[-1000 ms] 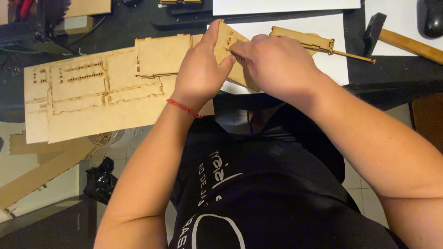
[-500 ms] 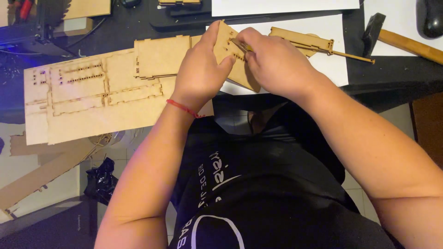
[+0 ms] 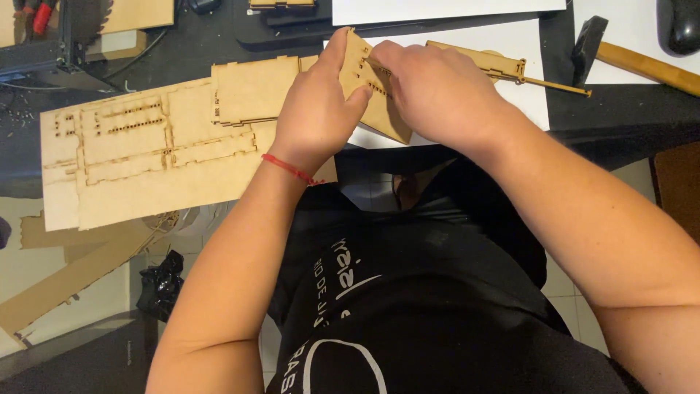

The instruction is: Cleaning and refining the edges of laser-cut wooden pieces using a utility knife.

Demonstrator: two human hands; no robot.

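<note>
My left hand (image 3: 315,117), with a red string around its wrist, grips a laser-cut wooden panel (image 3: 375,102) with rows of small slots, holding it tilted on edge at the desk's near side. My right hand (image 3: 437,91) presses its fingertips against the same panel from the right, and I cannot make out any small piece between them. A flat wooden piece (image 3: 251,91) lies just left of my left hand. Under it spreads a large laser-cut wooden sheet (image 3: 138,160) with cut outlines.
A long narrow wooden part with a thin rod (image 3: 510,69) lies on white paper (image 3: 532,44) behind my right hand. A hammer (image 3: 627,55) rests at the right, a dark mouse (image 3: 682,25) in the far corner. Cardboard offcuts (image 3: 58,277) lie on the floor at the left.
My right hand has slid a little left along the panel's upper edge and closed in toward my left hand. The panel stays tilted in the same place.
</note>
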